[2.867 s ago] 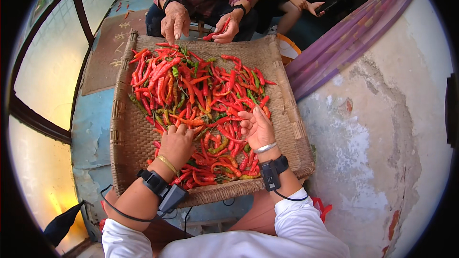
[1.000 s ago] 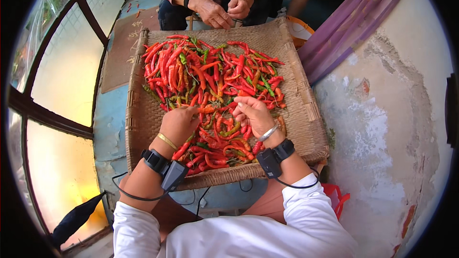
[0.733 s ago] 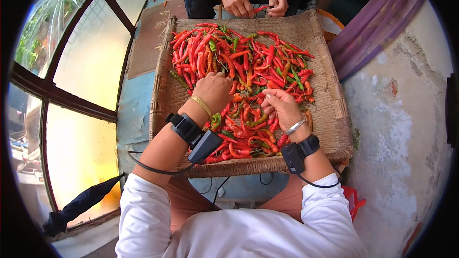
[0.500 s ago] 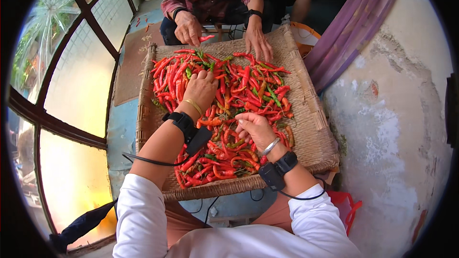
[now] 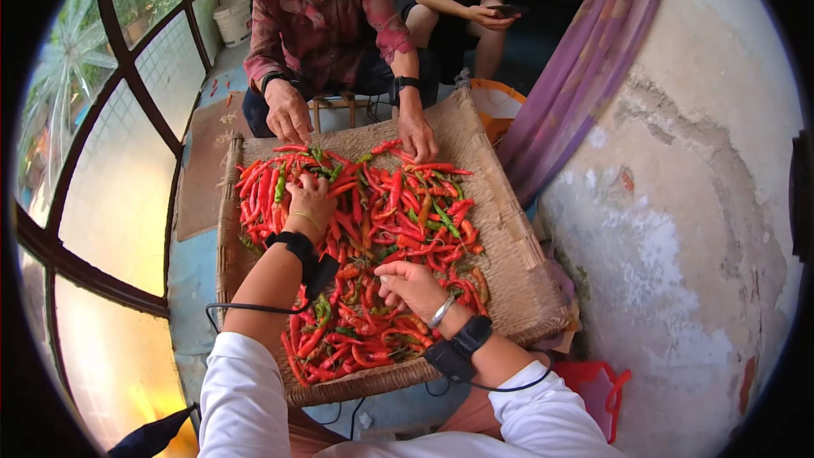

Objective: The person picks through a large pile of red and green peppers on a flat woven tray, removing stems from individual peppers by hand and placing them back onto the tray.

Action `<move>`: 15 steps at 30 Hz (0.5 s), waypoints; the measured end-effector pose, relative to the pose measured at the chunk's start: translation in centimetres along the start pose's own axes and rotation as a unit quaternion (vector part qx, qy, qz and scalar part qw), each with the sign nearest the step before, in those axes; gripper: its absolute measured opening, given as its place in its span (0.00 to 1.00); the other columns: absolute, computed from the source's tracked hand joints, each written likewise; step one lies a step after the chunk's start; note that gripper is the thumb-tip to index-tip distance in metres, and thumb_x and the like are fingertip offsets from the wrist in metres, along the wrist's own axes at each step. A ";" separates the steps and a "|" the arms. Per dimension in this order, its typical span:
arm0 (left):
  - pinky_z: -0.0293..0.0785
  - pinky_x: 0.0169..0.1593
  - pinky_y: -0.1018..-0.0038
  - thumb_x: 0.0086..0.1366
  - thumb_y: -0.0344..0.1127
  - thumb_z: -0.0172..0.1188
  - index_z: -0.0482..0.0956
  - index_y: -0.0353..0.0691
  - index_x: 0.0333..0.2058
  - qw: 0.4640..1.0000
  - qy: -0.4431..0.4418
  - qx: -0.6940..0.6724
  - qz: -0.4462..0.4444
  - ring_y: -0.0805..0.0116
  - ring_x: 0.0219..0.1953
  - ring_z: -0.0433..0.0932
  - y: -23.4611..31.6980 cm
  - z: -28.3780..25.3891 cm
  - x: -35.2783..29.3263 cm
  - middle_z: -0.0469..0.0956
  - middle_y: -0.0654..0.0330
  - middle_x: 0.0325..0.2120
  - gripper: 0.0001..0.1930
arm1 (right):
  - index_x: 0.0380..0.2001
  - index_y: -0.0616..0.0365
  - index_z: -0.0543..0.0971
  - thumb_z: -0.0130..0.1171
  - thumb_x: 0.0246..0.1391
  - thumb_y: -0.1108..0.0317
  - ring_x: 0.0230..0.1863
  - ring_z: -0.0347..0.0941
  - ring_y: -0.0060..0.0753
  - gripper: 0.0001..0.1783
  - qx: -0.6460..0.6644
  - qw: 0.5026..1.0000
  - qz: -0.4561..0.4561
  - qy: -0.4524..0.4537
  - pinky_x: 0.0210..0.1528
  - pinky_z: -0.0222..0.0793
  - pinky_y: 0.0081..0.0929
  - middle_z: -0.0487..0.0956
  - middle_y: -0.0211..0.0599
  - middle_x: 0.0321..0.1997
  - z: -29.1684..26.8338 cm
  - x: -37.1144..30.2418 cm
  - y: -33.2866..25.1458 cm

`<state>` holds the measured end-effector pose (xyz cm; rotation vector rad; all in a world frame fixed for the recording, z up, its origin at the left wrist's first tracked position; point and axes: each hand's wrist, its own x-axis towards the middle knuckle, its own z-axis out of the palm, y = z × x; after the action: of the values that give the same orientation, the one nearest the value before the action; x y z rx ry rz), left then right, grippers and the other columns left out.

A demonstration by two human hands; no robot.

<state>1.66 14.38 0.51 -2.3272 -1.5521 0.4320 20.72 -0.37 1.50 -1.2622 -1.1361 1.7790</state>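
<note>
A large heap of red chili peppers (image 5: 398, 191), mixed with a few green chili peppers (image 5: 445, 218), covers much of a woven tray (image 5: 509, 276) in front of me. At the left of the heap, my left hand (image 5: 310, 202) reaches down with bent fingers among the peppers, beside an upright green one. Its fingertips are partly hidden, so what they grip cannot be made out. Over the near middle of the heap hovers my right hand (image 5: 411, 288), thumb and fingers pinched together. Anything between them is too small to name.
Across the tray, a person in a patterned red shirt (image 5: 318, 30) has both hands at the heap's far edge. Behind, another person holds a phone (image 5: 507, 10). A purple curtain (image 5: 585, 76) and wall stand right, framed windows (image 5: 114, 195) left. A red bag (image 5: 593, 390) lies low right.
The view has tilted up, so the tray appears lower and further left. The person opposite has lowered the hand that held up a red chili pepper. My right hand stays pinched.
</note>
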 end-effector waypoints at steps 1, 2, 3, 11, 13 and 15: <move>0.59 0.46 0.45 0.56 0.40 0.49 0.75 0.58 0.40 1.000 0.003 -0.014 -0.013 0.47 0.52 0.56 -0.1 0.3 0.2 0.61 0.59 0.49 0.13 | 0.44 0.64 0.69 0.48 0.53 0.67 0.22 0.70 0.15 0.16 0.001 1.000 0.001 -0.001 0.20 0.65 0.10 0.75 0.30 0.27 0.0 0.0 0.1; 0.61 0.44 0.46 0.56 0.40 0.48 0.75 0.58 0.40 0.999 0.005 -0.028 -0.026 0.48 0.51 0.57 -0.1 0.5 0.4 0.61 0.60 0.48 0.12 | 0.44 0.64 0.69 0.48 0.53 0.67 0.22 0.70 0.15 0.16 0.002 1.000 0.003 -0.002 0.20 0.65 0.10 0.75 0.30 0.27 0.0 0.0 0.2; 0.64 0.41 0.49 0.57 0.40 0.48 0.76 0.59 0.38 0.999 0.017 -0.022 -0.030 0.49 0.50 0.59 0.0 0.7 0.4 0.63 0.60 0.46 0.11 | 0.44 0.63 0.70 0.48 0.54 0.67 0.22 0.70 0.14 0.15 -0.005 1.000 0.000 -0.002 0.20 0.65 0.10 0.75 0.29 0.26 0.1 -0.2 0.0; 0.69 0.38 0.58 0.54 0.37 0.51 0.76 0.59 0.37 1.000 -0.001 -0.017 -0.023 0.53 0.48 0.62 -0.3 1.5 0.4 0.64 0.63 0.44 0.11 | 0.42 0.63 0.71 0.49 0.53 0.65 0.21 0.69 0.14 0.15 -0.025 1.000 0.003 -0.010 0.18 0.63 0.11 0.74 0.28 0.25 0.3 -0.1 0.1; 0.71 0.38 0.62 0.53 0.36 0.52 0.76 0.59 0.37 0.999 0.012 -0.046 0.001 0.54 0.46 0.64 -0.7 1.5 -0.2 0.64 0.63 0.43 0.12 | 0.41 0.63 0.71 0.50 0.52 0.64 0.20 0.68 0.15 0.15 -0.025 1.000 -0.001 -0.009 0.17 0.62 0.12 0.74 0.27 0.25 0.4 0.0 0.3; 0.72 0.39 0.67 0.52 0.34 0.53 0.76 0.58 0.37 0.995 0.034 -0.090 0.029 0.55 0.44 0.66 -1.2 1.3 -1.2 0.64 0.62 0.42 0.13 | 0.40 0.63 0.71 0.50 0.52 0.64 0.20 0.69 0.15 0.15 -0.031 0.999 -0.002 -0.008 0.17 0.62 0.13 0.74 0.27 0.24 0.3 0.1 0.4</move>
<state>-0.28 13.81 -0.06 -2.4982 -1.5521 0.2322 20.35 -0.54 1.19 -1.2836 -1.2101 1.7667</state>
